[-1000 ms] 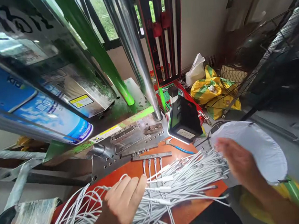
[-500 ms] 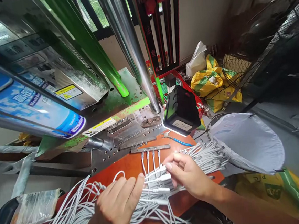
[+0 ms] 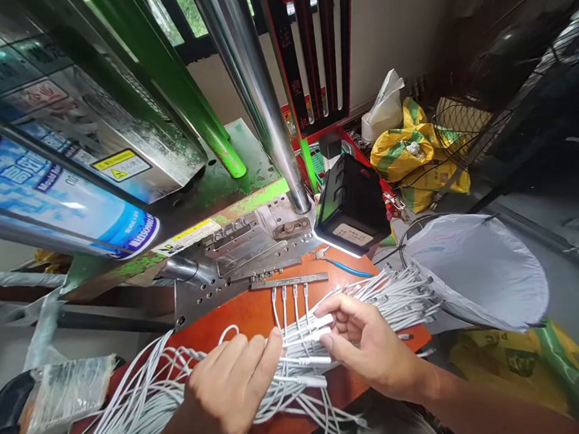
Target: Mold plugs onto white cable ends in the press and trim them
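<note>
My left hand [image 3: 237,381] is closed over several white cables, whose moulded white connectors [image 3: 313,381] stick out to the right past my thumb. At the ends of the upper connectors [image 3: 322,322] is my right hand [image 3: 367,344], with its fingers curled and thumb and index finger around them; the exact contact is partly hidden. Just behind, a metal mould bar [image 3: 292,281] has several small cable plugs [image 3: 284,293] lined up along its front edge. A large bundle of white cables [image 3: 401,298] lies beyond my right hand, and loose cable lengths [image 3: 139,409] spread under my left.
Blue-handled cutters [image 3: 346,267] lie on the orange-brown tabletop [image 3: 247,317] near a black lamp [image 3: 351,205]. A green-framed press with a steel column [image 3: 260,99] and mould plate [image 3: 244,247] stands behind. A blue spray can [image 3: 93,212] is at left, a white cloth-lined hoop [image 3: 479,269] at right.
The right hand's fingers have loosened slightly around the upper connectors, which now show more plainly between thumb and index finger. The left hand keeps its hold. The camera view has shifted a little.
</note>
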`<state>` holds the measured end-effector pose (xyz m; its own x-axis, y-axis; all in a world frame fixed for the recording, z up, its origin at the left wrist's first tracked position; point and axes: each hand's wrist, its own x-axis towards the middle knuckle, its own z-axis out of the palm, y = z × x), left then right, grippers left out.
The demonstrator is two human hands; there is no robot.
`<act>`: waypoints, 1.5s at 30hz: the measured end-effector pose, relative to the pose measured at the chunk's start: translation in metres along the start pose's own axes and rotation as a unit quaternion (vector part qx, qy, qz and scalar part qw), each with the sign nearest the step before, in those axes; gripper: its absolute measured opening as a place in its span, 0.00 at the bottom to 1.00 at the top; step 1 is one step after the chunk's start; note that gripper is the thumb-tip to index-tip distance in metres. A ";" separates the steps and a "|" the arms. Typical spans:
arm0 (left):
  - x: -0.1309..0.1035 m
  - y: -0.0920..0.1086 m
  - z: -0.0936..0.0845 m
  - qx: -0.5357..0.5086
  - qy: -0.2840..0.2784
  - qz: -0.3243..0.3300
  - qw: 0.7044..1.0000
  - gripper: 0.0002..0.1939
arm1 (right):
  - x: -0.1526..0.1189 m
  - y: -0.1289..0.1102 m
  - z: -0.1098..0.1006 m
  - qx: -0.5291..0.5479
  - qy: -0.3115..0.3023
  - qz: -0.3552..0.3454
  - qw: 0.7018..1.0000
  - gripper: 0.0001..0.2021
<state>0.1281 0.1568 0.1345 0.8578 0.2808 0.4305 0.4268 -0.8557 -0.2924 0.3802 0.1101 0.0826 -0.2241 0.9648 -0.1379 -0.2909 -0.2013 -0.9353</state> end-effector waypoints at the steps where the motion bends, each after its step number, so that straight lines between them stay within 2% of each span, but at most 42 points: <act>1: 0.000 0.000 0.000 0.003 -0.001 0.002 1.000 0.14 | 0.000 0.000 0.000 -0.001 0.000 -0.001 1.000 0.10; 10: 0.000 -0.002 0.001 0.004 0.006 0.008 1.000 0.15 | -0.001 -0.002 0.001 -0.019 0.015 -0.021 0.999 0.14; 14: 0.001 -0.003 -0.001 0.005 0.012 0.011 1.000 0.15 | -0.008 -0.003 0.001 -0.013 0.019 -0.013 1.000 0.21; 22: 0.000 -0.004 0.000 0.006 0.006 0.002 1.000 0.15 | -0.025 0.004 0.001 -0.020 0.008 -0.014 1.000 0.22; 25: -0.002 -0.004 0.004 0.005 0.006 -0.004 1.000 0.15 | -0.028 0.007 0.002 -0.010 -0.001 -0.002 1.000 0.20; 28: -0.002 -0.003 0.008 0.010 0.020 0.000 1.000 0.14 | -0.029 0.007 0.005 -0.001 -0.009 0.020 1.000 0.13; 31: 0.000 -0.002 0.007 0.007 0.003 0.001 1.000 0.15 | -0.029 0.007 0.011 0.004 -0.013 0.025 1.000 0.09; 34: 0.002 0.000 0.006 0.002 -0.026 -0.002 1.000 0.16 | -0.026 0.009 0.015 0.012 -0.003 0.017 1.000 0.09; 45: 0.001 0.001 0.007 -0.001 -0.041 -0.002 0.999 0.15 | -0.015 0.007 0.018 -0.038 0.049 0.008 0.998 0.07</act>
<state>0.1321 0.1592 0.1284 0.8764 0.3196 0.3604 0.4304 -0.8554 -0.2881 0.3647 0.0907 0.0842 -0.1344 0.9744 -0.1802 -0.2154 -0.2062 -0.9545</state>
